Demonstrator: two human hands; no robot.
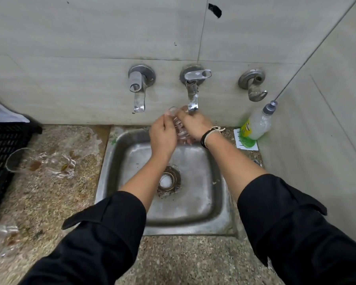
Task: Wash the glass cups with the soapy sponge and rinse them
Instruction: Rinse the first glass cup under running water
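Rinsing under the middle tap (192,93), both hands curl around one glass cup (180,128) over the steel sink (214,182): left hand (162,136) and right hand (194,125) grip its sides. Best to turn it slowly, mouth toward the stream, holding firmly since wet glass likely slips.

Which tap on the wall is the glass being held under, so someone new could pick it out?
Start at the steel sink and look up the tiled wall, where three fittings sit in a row. The glass, gripped by the left hand and right hand, is under the middle tap. Only that one has a flat lever with a slot on top.
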